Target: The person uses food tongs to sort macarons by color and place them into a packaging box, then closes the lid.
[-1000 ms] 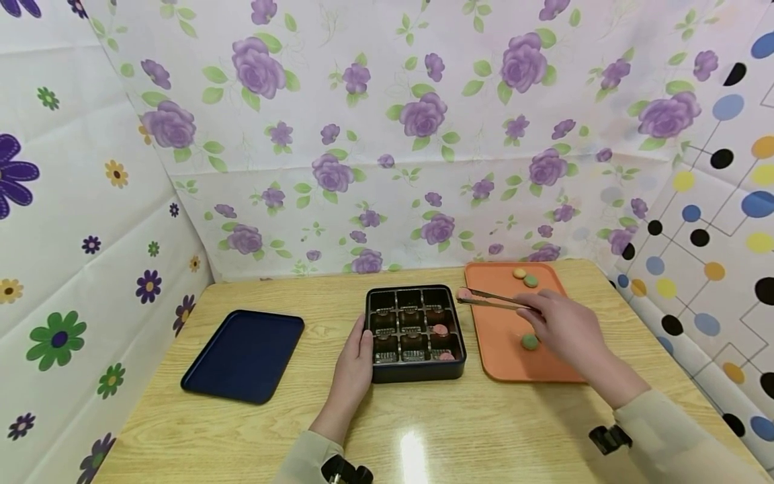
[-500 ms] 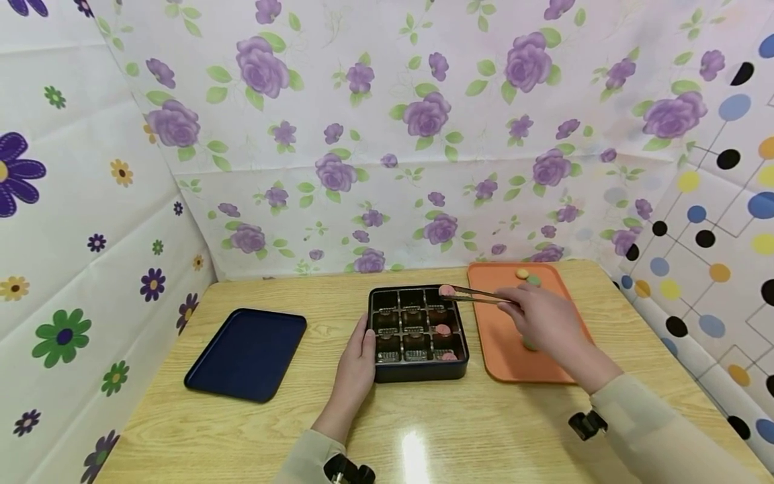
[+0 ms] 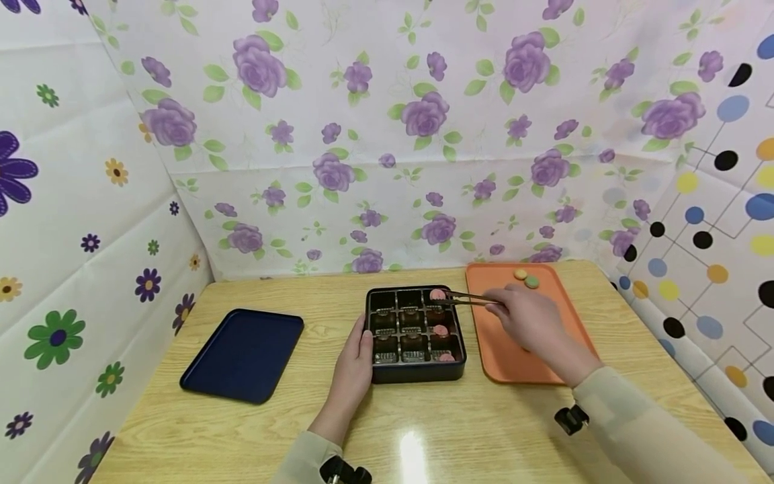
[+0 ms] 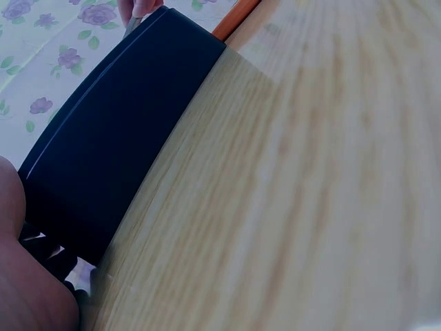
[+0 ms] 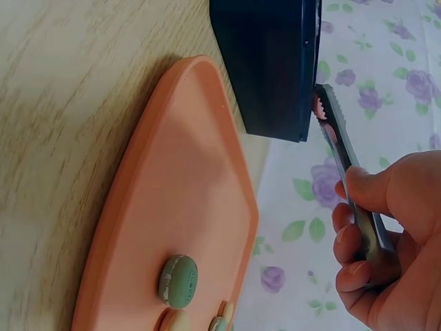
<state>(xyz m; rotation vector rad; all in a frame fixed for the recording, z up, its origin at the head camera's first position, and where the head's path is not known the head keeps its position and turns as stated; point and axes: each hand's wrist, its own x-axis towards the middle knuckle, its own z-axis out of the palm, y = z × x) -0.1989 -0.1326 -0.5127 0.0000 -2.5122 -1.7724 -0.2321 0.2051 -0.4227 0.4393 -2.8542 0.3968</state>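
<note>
Since the right hand (image 3: 525, 321) has its fingers squeezed around a pair of slim metal tongs (image 3: 468, 299), the tips stay pinched on a small round pink macaron (image 3: 437, 294), holding it right over the far right cell of the dark divided box (image 3: 416, 333). Tongs make sense here, I'd guess, since those cells look too tight for fingers. Two more pink macarons (image 3: 441, 331) already sit in the cells nearer the person, same column.

The left hand (image 3: 354, 366) lies flat against the box's left wall, fingers straight, probably just so the box doesn't slide.

The flat orange plastic tray (image 3: 506, 356) sits right beside the box, on the tongs hand's side. A yellow macaron and a green macaron (image 3: 531, 282) lie at its far end. A dark blue tray (image 3: 244, 354) sits well off to the left on the wooden table (image 3: 459, 423).
</note>
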